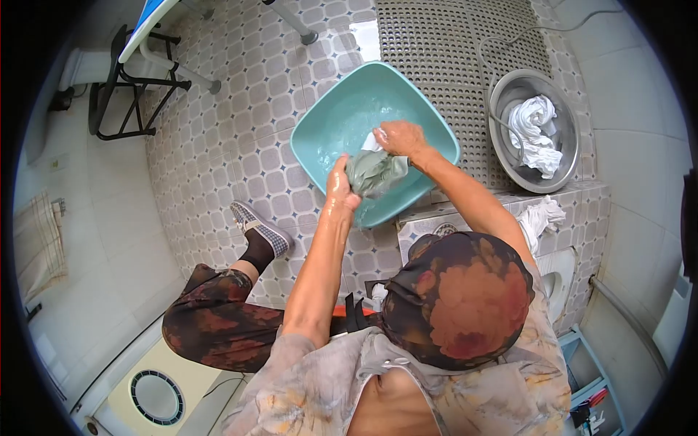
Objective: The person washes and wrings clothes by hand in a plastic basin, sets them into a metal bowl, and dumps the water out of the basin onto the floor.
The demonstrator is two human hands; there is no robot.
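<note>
Over a teal basin (323, 112) with water in it, both my hands are on a bunched grey-green cloth (376, 174). My left hand (339, 187) grips the cloth's left side, wet and with the fingers partly hidden behind it. Above the cloth's right end, my right hand (400, 139) is closed with its fingers curled around a white piece of fabric (373, 142) beside the green cloth. Whether the white piece belongs to the same cloth I cannot tell.
A metal bowl (499, 156) with white cloth (536, 134) stands right of the basin, by a perforated mat (451, 65). More white cloth (542, 218) lies on the tiled ledge. A black-framed chair (109, 109) stands at the upper left.
</note>
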